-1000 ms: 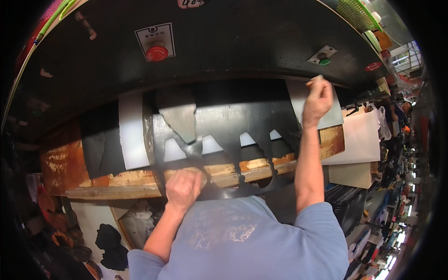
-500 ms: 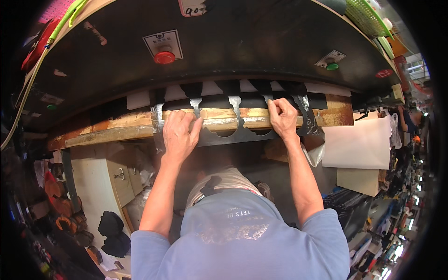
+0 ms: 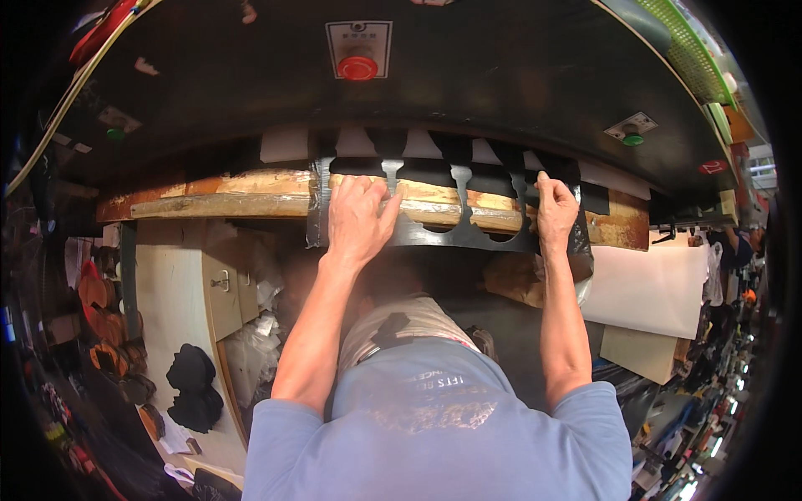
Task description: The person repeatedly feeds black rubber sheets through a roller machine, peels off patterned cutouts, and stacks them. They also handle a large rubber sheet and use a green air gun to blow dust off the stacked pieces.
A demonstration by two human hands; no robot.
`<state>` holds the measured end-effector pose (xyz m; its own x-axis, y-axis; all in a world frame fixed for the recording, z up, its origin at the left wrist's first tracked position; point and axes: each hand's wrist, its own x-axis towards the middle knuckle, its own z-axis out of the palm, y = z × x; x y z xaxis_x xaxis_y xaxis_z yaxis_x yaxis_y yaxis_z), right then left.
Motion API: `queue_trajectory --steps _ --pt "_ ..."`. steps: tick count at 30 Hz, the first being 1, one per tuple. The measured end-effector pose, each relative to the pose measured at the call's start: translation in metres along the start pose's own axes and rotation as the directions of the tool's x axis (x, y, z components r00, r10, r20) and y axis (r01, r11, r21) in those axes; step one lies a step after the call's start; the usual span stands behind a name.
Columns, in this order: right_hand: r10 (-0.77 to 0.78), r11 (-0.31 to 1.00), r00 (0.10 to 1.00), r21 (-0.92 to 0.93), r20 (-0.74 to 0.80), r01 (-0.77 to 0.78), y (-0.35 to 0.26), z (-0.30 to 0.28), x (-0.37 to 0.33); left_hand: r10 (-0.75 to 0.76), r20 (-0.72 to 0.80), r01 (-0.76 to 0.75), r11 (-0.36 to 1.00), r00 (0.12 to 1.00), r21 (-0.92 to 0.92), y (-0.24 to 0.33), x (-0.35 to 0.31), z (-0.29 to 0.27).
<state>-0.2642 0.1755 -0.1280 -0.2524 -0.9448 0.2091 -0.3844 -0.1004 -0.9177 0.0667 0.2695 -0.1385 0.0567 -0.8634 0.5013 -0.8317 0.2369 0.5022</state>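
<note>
We see the black cut-out sheet (image 3: 464, 229) lying across the wooden bench (image 3: 238, 205), its near band hanging past the front edge. Its far end goes out of sight beneath the black panel (image 3: 501, 92), which also hides the bench's back edge and cuts off the white sheet (image 3: 285, 147).

Both our forearms reach forward, backs of the hands up. Our left hand (image 3: 361, 219) bends over the front edge, fingers loosely curled, thumb apart; its fingertips' hold we cannot tell. Our right hand (image 3: 558, 210), nearer the right end, brings thumb and forefinger close beside a strip; whether they pinch it, we cannot tell.
</note>
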Motion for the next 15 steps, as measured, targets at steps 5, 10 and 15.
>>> queue_trajectory --steps 5,10,15 --pt "-0.085 0.992 0.985 0.106 0.152 0.069 -0.041 0.044 -0.007 -0.036 0.069 0.04 0.998 0.997 -0.049 0.009 0.005 -0.011" --pt "-0.487 0.864 0.797 0.062 0.358 0.5 -0.092 0.146 0.025 -0.229 0.368 0.322 0.922 0.901 -0.215 0.002 0.035 -0.04" --pt "-0.389 0.85 0.757 -0.113 0.525 0.515 -0.103 0.239 0.036 -0.078 -0.042 0.075 0.995 0.996 -0.062 -0.056 0.112 -0.013"
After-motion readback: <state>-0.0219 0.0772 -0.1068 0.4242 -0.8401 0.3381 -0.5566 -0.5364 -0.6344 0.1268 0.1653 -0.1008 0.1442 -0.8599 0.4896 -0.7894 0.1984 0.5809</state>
